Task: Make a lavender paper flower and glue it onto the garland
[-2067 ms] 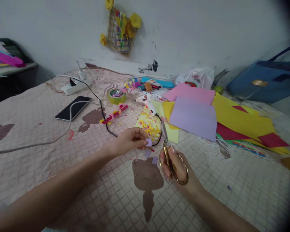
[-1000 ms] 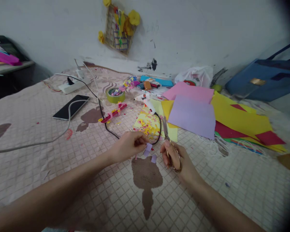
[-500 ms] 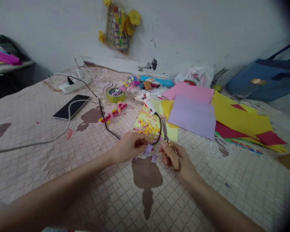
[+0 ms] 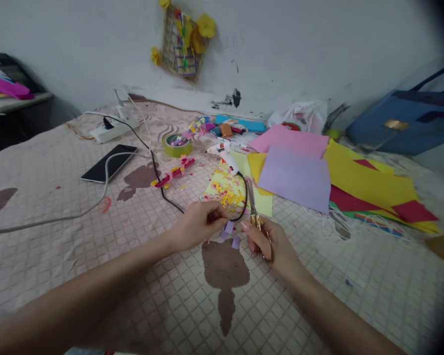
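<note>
Lilac square of paper [image 4: 229, 227]: edge pinched by left hand [image 4: 195, 224], near gold-handled metal scissors [image 4: 255, 216] gripped in right hand [image 4: 277, 241]. Such a small pinch area could let it slip or twist.

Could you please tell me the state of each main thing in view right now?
Left hand, pinching a small purple piece
Right hand, gripping scissors
Scissors, pointing away, blades apparently closed
Phone, lying flat, screen dark
Tape roll, lying flat, small pieces visible within its ring
Glue gun, lying down, unheld
Power strip, black plug inserted
Purple sheet, overlapping the pink sheet
</note>
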### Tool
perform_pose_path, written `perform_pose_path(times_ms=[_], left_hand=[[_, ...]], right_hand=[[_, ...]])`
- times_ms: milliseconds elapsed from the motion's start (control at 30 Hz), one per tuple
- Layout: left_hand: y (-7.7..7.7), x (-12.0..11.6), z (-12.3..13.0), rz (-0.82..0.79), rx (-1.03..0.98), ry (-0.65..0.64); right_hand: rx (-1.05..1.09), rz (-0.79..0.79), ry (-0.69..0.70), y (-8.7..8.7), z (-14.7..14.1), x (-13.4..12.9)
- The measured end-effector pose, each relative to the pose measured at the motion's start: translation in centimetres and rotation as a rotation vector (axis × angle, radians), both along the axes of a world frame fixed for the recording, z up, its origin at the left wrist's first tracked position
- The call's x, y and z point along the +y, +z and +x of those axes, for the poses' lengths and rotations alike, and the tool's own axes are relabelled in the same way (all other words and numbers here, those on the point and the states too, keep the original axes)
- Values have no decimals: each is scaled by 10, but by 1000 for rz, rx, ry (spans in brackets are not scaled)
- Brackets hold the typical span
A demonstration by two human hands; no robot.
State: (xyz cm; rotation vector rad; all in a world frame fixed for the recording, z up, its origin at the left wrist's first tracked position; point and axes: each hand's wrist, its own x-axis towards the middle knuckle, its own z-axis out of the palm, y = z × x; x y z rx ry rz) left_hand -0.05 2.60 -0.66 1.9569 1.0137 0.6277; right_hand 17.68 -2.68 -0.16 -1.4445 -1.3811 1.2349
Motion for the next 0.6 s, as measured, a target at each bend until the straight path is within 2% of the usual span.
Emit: perform_pose_path(times_ms=[233,433,600], left_hand=[[0,0,0,-60,-52,4],[1,-4,5,-252,-197,-11],[8,-9,8,-427,-285,-47]], right_hand=[[13,-11,-7,-5,0,2],[5,-4,53,-9,1,1],[157,-6,115,-15,2,-2]])
